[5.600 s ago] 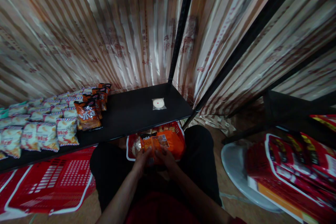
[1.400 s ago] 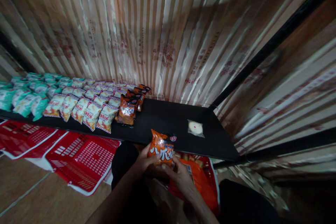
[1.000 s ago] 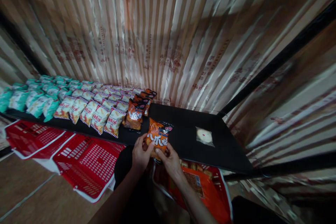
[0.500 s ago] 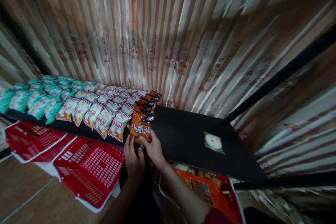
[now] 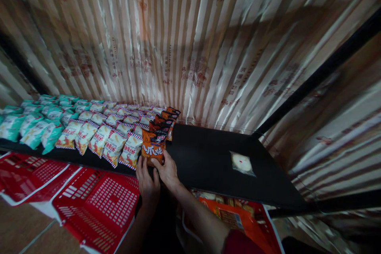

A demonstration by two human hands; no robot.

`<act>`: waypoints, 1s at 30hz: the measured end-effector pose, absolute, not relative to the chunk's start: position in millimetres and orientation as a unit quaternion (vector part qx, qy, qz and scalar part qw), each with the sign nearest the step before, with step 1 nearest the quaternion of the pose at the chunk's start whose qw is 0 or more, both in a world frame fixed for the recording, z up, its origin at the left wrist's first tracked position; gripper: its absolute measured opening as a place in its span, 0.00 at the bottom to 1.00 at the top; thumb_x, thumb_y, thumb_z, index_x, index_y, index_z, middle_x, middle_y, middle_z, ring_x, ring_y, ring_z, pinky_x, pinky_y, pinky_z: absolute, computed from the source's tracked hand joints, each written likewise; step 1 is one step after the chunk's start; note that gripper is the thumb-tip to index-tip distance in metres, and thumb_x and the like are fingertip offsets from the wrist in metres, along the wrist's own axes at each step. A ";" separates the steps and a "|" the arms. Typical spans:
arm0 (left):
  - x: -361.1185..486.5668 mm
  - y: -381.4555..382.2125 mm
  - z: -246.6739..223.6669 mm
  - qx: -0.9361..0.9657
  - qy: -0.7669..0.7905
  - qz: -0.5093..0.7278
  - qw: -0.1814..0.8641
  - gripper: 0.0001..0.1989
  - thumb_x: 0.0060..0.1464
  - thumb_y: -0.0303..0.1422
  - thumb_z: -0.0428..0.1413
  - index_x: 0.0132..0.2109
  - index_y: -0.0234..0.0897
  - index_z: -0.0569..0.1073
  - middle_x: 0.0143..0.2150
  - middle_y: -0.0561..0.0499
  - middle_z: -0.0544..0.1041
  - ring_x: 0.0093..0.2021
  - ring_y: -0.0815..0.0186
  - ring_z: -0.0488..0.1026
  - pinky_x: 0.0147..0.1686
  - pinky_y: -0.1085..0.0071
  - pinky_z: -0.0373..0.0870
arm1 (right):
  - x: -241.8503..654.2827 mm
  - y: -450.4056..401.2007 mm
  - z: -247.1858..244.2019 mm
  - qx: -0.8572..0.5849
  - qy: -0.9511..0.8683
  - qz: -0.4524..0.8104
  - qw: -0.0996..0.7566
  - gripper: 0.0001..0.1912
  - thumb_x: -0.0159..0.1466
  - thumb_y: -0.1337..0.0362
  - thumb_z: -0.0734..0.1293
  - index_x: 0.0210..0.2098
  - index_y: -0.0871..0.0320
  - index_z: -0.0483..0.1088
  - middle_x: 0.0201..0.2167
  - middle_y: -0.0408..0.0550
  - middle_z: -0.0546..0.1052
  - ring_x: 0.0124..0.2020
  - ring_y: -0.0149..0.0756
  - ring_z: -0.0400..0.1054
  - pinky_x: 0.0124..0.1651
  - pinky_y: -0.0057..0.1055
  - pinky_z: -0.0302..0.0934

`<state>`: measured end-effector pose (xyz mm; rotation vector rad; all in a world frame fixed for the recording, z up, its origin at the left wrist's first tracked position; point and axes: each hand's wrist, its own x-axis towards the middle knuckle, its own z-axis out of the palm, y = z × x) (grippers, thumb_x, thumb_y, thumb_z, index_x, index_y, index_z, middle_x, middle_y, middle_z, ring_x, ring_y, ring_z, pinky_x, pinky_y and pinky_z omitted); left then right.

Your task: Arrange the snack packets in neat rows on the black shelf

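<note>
At the front edge of a black shelf (image 5: 205,154), an orange snack bag (image 5: 153,147) with white lettering stands between my two hands. My left hand (image 5: 147,182) has its fingers closed against the bag's lower left corner. On the lower right, my right hand (image 5: 167,171) pinches the same bag, thumb across its front. Behind it are several more orange bags (image 5: 169,116) in a line. Immediately left stands a white snack bag (image 5: 131,150) with a striped edge, first in several rows of its kind.
Teal snack bags (image 5: 31,131) fill the shelf's left end. A flat clear packet (image 5: 241,163) with a round white item lies on the right. Red baskets (image 5: 101,202) sit below, another holding a large orange package (image 5: 238,218). A striped curtain (image 5: 190,47) hangs behind.
The view has shifted a little, so the shelf appears lower and further left. Both hands keep hold of the orange bag, which now sits slightly farther back, close beside the white bag.
</note>
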<state>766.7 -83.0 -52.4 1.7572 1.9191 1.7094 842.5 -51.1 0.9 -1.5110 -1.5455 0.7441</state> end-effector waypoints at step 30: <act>771.3 -71.2 -50.3 0.542 0.648 0.535 0.013 0.30 0.52 0.42 0.55 0.59 0.35 0.59 0.50 0.39 0.66 0.53 0.50 0.64 0.51 0.51 0.65 | 902.7 47.0 -12.0 -0.680 -0.518 0.275 0.440 0.19 0.60 0.61 0.62 0.50 0.58 0.66 0.42 0.50 0.75 0.39 0.36 0.71 0.45 0.31 0.63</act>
